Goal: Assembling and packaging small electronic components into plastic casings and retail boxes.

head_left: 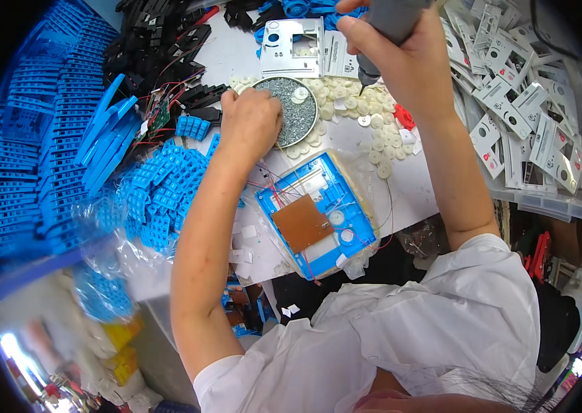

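Note:
My right hand (pixel 408 62) is wrapped round a grey electric screwdriver (pixel 393 31). Its thin bit points down over a heap of small cream plastic discs (pixel 346 93). My left hand (pixel 251 122) is curled at the left side of a round dish (pixel 316 110) full of small silvery screws (pixel 294 120). Those fingertips are bent under and partly hidden, so I cannot make out what they pinch. Nearer to me lies a blue plastic housing (pixel 367 237) on a wrapped pad, with a brown circuit board (pixel 301 224) and thin wires on it; neither hand touches it.
Blue button strips (pixel 167 189) are heaped at the left, beside tall stacks of blue parts (pixel 81 82). Black wired parts (pixel 153 51) lie at the far left. A clear bin of silvery-white panels (pixel 511 110) stands at right. Two panels (pixel 292 48) lie behind the dish.

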Demonstrator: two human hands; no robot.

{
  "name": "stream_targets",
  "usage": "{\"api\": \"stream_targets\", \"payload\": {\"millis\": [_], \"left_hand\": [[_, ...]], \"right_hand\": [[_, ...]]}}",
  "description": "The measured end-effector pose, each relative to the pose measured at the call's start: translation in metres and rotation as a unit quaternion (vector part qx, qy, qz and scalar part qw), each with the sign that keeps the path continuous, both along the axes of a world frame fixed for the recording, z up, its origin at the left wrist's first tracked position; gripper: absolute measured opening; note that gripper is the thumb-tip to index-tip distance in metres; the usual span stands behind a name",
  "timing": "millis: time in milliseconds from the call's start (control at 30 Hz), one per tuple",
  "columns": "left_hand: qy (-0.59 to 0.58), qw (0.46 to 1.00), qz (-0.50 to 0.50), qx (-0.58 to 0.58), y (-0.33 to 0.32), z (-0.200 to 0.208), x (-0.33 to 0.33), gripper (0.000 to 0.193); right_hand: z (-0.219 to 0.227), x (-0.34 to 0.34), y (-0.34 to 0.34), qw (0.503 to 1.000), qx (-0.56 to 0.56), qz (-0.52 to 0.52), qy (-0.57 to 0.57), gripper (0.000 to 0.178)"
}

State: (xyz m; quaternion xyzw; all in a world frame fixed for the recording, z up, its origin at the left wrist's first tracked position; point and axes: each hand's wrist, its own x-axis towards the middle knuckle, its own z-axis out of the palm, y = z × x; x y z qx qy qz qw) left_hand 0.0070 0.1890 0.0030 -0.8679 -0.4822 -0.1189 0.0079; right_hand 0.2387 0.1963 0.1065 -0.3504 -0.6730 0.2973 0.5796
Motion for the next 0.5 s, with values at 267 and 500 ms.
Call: {"api": "stream_targets", "payload": {"millis": [267,500], "left_hand": [[0.036,0.995,0.052,0.074,0.027,-0.004,0.004,0.022],[-0.098,0.985,0.095,0.103,-0.004,0.04,-0.013,0.023]], "right_hand": [[0.017,-0.005,-0.021,0.988,-0.127,0.073,0.056,0.068],[0.003,0.006,-0.023,0.975,-0.147,0.149,0.069,0.057]]}}
